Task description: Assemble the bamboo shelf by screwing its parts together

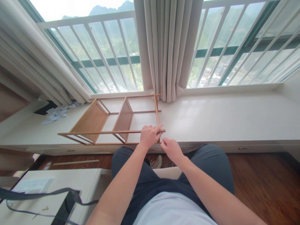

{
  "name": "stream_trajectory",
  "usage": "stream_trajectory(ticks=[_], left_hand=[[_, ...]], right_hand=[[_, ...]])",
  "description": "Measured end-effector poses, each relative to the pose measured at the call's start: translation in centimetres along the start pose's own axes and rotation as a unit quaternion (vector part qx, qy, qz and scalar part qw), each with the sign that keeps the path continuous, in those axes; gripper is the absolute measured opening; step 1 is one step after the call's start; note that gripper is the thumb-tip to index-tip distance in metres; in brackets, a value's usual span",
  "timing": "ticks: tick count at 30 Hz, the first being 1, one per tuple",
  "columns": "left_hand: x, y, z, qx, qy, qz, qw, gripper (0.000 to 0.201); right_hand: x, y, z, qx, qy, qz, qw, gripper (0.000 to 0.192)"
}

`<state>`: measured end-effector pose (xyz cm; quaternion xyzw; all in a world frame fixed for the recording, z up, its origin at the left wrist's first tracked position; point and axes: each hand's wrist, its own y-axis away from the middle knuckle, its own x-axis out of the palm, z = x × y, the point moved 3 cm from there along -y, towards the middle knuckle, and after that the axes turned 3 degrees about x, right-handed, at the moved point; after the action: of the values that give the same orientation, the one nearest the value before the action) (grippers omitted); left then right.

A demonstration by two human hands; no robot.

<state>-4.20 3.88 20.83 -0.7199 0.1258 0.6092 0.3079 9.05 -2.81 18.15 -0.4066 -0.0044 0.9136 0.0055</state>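
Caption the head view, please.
Left hand on a wooden rack, right hand holding a thin rod at the rack's corner.

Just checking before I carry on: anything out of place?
White scraps lie strewn untidily at the left end of the ledge. The wooden shelf lies on its side, boards upright instead of flat.

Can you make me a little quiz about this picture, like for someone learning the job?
1. True or false: the wooden frame is standing on the floor.
2. What does the left grip touch: A) a curtain, B) the frame, C) paper scraps?
3. How many wide brown panels can you see in the frame?

Key: 1. False, it lies on the white ledge. 2. B. 3. Two.
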Motion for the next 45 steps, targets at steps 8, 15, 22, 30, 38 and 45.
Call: stream_trajectory(ticks=[8, 15, 22, 30, 38, 45], left_hand=[[-0.1, 0.0, 0.0, 0.000, -0.003, -0.005, 1.000, 0.051], [-0.2, 0.0, -0.1, 0.001, -0.002, -0.002, 1.000, 0.051], [0.1, 0.0, 0.0, -0.006, 0.002, 0.003, 1.000, 0.052], [-0.2, 0.0, -0.1, -0.003, 0.003, 0.005, 1.000, 0.051], [-0.1, -0.1, -0.1, 0.000, 0.000, 0.000, 1.000, 0.052], [0.0, -0.1, 0.0, -0.001, -0.003, 0.001, 1.000, 0.051]], right_hand=[[0.0, 0.1, 0.1, 0.002, 0.002, 0.001, 1.000, 0.023], [-0.1, 0.0, 0.5, 0.003, 0.026, 0.012, 1.000, 0.023], [-0.4, -0.1, 1.2, -0.004, 0.109, 0.029, 0.994, 0.022], [-0.7, -0.3, 1.6, -0.014, 0.173, 0.048, 0.984, 0.022], [-1.5, -0.4, 1.9, -0.002, 0.187, 0.040, 0.982, 0.020], [-0.8, -0.1, 2.0, -0.019, 0.181, 0.011, 0.983, 0.022]])
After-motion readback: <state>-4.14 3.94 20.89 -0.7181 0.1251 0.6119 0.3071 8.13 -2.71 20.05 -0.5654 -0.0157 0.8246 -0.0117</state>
